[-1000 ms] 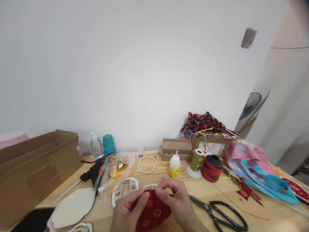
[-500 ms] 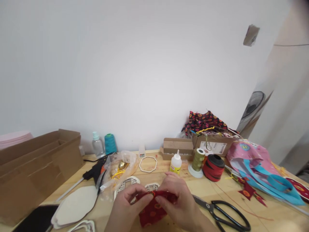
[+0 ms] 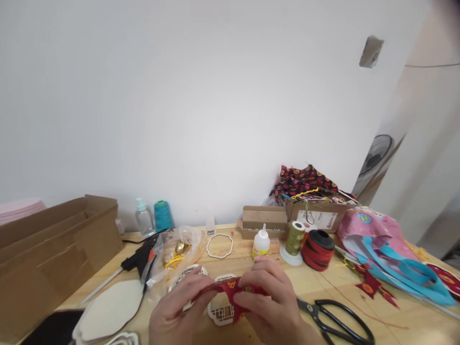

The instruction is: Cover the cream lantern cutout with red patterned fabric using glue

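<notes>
A strip of red patterned cloth (image 3: 230, 287) is stretched between my two hands, low in the middle of the head view. My left hand (image 3: 179, 306) pinches its left end between thumb and fingers. On the other side, my right hand (image 3: 268, 299) grips the folded cloth, thumb in front, and part of it hangs below. Under the cloth lies a pale lattice cutout (image 3: 220, 316); a second lattice cutout (image 3: 190, 273) is partly hidden behind my left hand. Black-handled scissors (image 3: 316, 311) rest just right of my right hand, their blades partly covered.
Behind my hands stand a glue bottle (image 3: 261, 243), an olive thread spool (image 3: 295, 239) and a red-black thread spool (image 3: 318, 250). A glue gun (image 3: 138, 258) and pale scalloped boards (image 3: 109, 309) lie left, near a long cardboard box (image 3: 61, 258). Pink fabric (image 3: 373, 230) is heaped right.
The cloth has been gathered from a hanging flap into a narrower strip between my hands. My hands have moved slightly apart, uncovering more of the lattice cutout beneath.
</notes>
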`<action>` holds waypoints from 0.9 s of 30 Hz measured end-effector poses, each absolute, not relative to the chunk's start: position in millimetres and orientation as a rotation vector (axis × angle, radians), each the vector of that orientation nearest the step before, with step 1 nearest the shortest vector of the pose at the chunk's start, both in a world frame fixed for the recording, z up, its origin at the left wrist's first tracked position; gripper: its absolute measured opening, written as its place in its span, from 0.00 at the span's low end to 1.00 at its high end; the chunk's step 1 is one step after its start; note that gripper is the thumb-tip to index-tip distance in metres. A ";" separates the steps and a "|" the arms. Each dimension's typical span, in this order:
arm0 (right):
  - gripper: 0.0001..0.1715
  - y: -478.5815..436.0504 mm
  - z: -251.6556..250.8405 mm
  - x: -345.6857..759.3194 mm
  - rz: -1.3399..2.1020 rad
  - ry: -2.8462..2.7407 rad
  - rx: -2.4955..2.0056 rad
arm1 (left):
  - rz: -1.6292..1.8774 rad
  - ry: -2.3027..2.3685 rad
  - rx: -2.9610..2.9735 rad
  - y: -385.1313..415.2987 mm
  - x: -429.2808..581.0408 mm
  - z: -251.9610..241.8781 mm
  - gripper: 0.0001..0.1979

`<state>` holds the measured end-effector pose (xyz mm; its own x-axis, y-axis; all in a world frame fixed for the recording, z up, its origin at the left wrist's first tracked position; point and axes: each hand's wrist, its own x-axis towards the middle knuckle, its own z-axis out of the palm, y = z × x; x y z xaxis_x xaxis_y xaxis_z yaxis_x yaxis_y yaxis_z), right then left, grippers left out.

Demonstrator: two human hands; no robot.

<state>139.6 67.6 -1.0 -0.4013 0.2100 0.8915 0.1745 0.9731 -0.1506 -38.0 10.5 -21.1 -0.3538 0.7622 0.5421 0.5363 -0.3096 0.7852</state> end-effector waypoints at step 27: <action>0.18 69.5 -10.5 131.3 0.234 -2.044 -0.311 | 1.543 1.123 0.865 18.1 -23.8 -23.1 0.09</action>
